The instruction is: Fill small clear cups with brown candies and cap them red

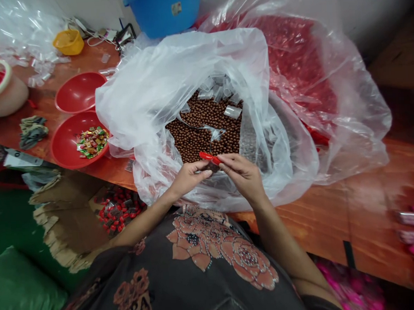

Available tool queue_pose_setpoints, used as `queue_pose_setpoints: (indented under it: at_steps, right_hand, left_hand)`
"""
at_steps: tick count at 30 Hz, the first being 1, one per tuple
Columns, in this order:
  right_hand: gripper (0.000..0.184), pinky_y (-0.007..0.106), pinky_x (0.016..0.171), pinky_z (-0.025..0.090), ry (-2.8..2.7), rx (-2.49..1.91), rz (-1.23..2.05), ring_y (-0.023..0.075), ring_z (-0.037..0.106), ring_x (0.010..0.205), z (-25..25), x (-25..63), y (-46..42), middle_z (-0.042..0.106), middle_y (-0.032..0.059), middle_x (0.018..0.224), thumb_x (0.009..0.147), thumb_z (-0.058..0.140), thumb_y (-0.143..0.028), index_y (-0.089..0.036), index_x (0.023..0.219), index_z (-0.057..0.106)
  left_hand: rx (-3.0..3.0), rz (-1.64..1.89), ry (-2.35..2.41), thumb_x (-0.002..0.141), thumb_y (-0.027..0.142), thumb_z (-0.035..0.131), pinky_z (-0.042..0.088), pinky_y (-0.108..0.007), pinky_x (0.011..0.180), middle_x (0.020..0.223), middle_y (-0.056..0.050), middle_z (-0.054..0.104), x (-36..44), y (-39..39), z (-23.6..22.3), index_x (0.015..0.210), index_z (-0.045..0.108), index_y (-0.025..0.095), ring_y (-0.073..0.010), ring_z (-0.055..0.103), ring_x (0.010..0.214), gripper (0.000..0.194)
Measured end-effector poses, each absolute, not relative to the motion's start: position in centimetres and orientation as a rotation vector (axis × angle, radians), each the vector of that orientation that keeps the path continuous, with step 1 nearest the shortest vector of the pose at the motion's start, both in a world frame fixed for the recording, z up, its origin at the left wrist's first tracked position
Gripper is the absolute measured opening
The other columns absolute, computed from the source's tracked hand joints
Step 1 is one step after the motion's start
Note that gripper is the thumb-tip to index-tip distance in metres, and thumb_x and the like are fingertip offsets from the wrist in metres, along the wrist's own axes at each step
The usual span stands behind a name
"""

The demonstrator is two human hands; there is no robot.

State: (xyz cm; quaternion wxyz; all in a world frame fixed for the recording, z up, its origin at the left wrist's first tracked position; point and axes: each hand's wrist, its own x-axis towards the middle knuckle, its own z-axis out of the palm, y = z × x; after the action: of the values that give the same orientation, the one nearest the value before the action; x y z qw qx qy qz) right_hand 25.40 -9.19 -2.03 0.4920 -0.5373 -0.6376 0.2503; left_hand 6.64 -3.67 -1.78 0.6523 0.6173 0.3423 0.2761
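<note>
Both hands meet above the near side of a large clear plastic bag point(174, 69) of small round brown balls point(199, 132). Between my fingertips is a small red plastic cap piece point(207, 156), with something brown just below it, perhaps a filled clear tube, partly hidden by the fingers. My left hand point(190, 176) pinches it from the left, thumb against fingers. From the right, my right hand point(242, 174) grips the red piece between thumb and fingers. Several empty clear plastic tubes point(232, 111) lie on the balls.
Two red bowls point(62, 146) stand left on the orange table point(321, 209), one holding wrapped candies point(93, 142). A white tub point(8, 98) with red pieces is farther left. Behind are a blue basin point(168, 13) and a bag of red pieces point(292, 53). Below sits a cardboard box point(64, 218).
</note>
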Motion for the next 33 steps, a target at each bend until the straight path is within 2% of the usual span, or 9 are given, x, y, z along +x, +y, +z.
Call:
queue_pose_setpoints:
  at_steps: [2,6,8,12,17,20,24,29,33]
  right_hand:
    - [0.035,0.036,0.093,0.055,-1.616,-1.288,0.523,0.0156,0.066,0.106,-2.2,25.3,-9.3,0.069,0.0028,0.115,0.092,0.058,-0.027,-0.033,0.126,0.064]
    - [0.073,0.044,0.105,0.049,-1.800,-1.321,0.377,0.0231,0.054,0.128,-3.1,24.9,-9.4,0.055,0.0091,0.140,0.084,0.069,-0.038,-0.030,0.149,0.037]
    - [0.082,0.046,0.105,0.049,-1.853,-1.355,0.317,0.0260,0.052,0.131,-3.6,24.7,-9.4,0.051,0.0122,0.143,0.082,0.071,-0.040,-0.026,0.152,0.030]
    - [0.073,0.045,0.097,0.051,-1.847,-1.389,0.286,0.0263,0.058,0.120,-4.0,24.7,-9.3,0.059,0.0120,0.132,0.081,0.071,-0.039,-0.024,0.144,0.038]
    - [0.061,0.042,0.089,0.052,-1.860,-1.400,0.310,0.0242,0.063,0.106,-4.1,24.1,-9.6,0.064,0.0086,0.119,0.079,0.072,-0.040,-0.026,0.132,0.045]
    - [0.058,0.042,0.092,0.049,-1.924,-1.335,0.279,0.0245,0.060,0.111,-4.2,23.5,-9.9,0.062,0.0081,0.122,0.079,0.071,-0.041,-0.026,0.129,0.047]
    - [0.061,0.045,0.096,0.046,-1.960,-1.320,0.188,0.0270,0.052,0.119,-4.1,23.0,-10.4,0.054,0.0113,0.128,0.080,0.069,-0.042,-0.024,0.132,0.044]
    - [0.078,0.047,0.100,0.043,-1.952,-1.389,0.143,0.0281,0.049,0.121,-3.6,22.8,-10.8,0.050,0.0136,0.132,0.083,0.065,-0.049,-0.024,0.145,0.025]
    - [0.072,0.047,0.101,0.039,-2.035,-1.467,0.114,0.0300,0.047,0.121,-2.9,22.7,-10.5,0.050,0.0145,0.134,0.083,0.061,-0.054,-0.021,0.142,0.035]
  left_hand:
    - [1.372,0.644,0.788,0.081,0.029,0.067,0.048,-0.038,0.102,0.117,-0.008,0.072,6.8,-3.8,-1.8,0.115,0.072,0.018,-0.0209,0.067,0.107,0.036]
    - [1.163,0.740,0.756,0.079,0.028,0.070,0.049,-0.037,0.099,0.115,-0.009,0.073,7.4,-4.3,-2.1,0.114,0.072,0.017,-0.0211,0.067,0.105,0.037]
    - [1.042,0.765,0.720,0.077,0.027,0.073,0.049,-0.036,0.098,0.116,-0.010,0.072,7.8,-4.6,-2.3,0.118,0.070,0.016,-0.0217,0.067,0.107,0.042]
    - [0.805,0.765,0.718,0.079,0.030,0.074,0.050,-0.033,0.095,0.114,-0.010,0.072,8.2,-4.9,-2.4,0.132,0.059,0.019,-0.0202,0.067,0.107,0.056]
    - [0.449,0.631,0.684,0.096,0.061,0.038,0.055,-0.037,0.086,0.107,-0.014,0.073,8.2,-4.6,-1.5,0.136,0.055,0.017,-0.0240,0.069,0.102,0.061]
    - [0.385,0.604,0.670,0.099,0.055,0.033,0.056,-0.035,0.084,0.103,-0.012,0.074,8.5,-4.4,-1.0,0.131,0.059,0.016,-0.0223,0.070,0.097,0.057]
    - [0.416,0.609,0.748,0.095,0.037,0.045,0.056,-0.032,0.078,0.092,-0.009,0.074,9.1,-4.5,-0.9,0.120,0.067,0.014,-0.0193,0.070,0.085,0.040]
    - [0.479,0.579,0.796,0.085,0.034,0.048,0.054,-0.030,0.067,0.078,-0.008,0.072,9.1,-4.6,-1.3,0.112,0.071,0.014,-0.0193,0.067,0.075,0.040]
    - [0.558,0.625,0.852,0.083,0.036,0.047,0.048,-0.028,0.055,0.075,-0.007,0.070,9.2,-4.9,-1.5,0.115,0.068,0.014,-0.0176,0.063,0.066,0.044]
